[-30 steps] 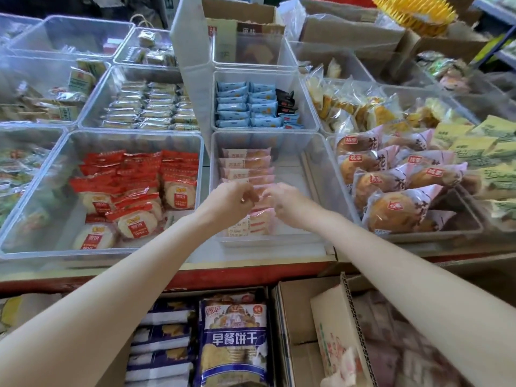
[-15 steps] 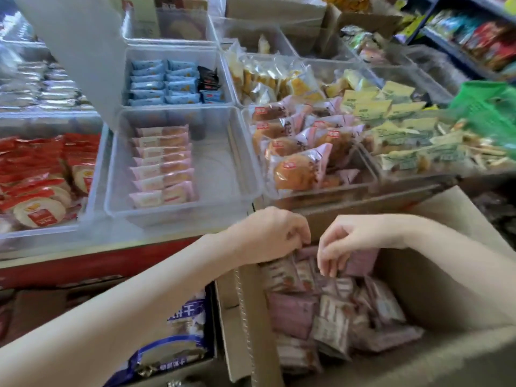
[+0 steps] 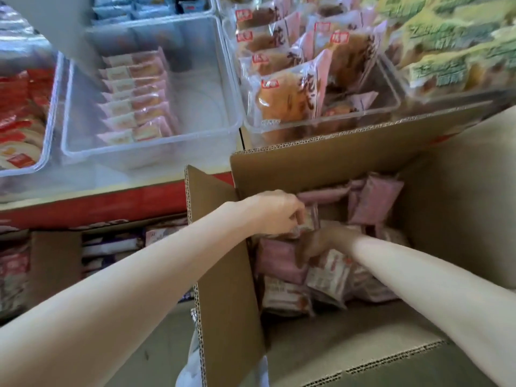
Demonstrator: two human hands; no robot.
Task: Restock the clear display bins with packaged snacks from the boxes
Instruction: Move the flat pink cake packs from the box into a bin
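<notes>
Shop display counter w/ red front edge [image 3: 111, 203]; clear plastic bins sit on top, cardboard boxes on floor below. Frame is motion-blurred.

Far left: bin of red-wrapped snacks [image 3: 19, 107], only partly in frame. Below counter, a low box of dark-blue/white packets [image 3: 111, 247].

Centre-left: clear display bin [image 3: 223, 79] holds 1 row of pink-and-white snack packs [image 3: 134, 99] stacked along its left side; right part of bin floor is bare.

Centre: open cardboard box [image 3: 223, 275] stands on floor just in front of counter, flaps up. Inside, loose pile of pink packaged snacks [image 3: 279, 263], some pink side up, some showing white printed side.

Left hand [image 3: 275, 212] is over box's near-left corner, fingers curled down, pinching a packet at top of pile. Right hand [image 3: 321, 243] is deeper in box, in shadow, fingers curled round packets just below left hand. Hands are close together; cannot tell if they touch.

Right: bin of bagged buns w/ pink-trimmed wrappers [image 3: 293, 93] stands directly behind box. Far right: bin of yellow-green wrapped packs [image 3: 446, 51], adjoining bun bin.
</notes>
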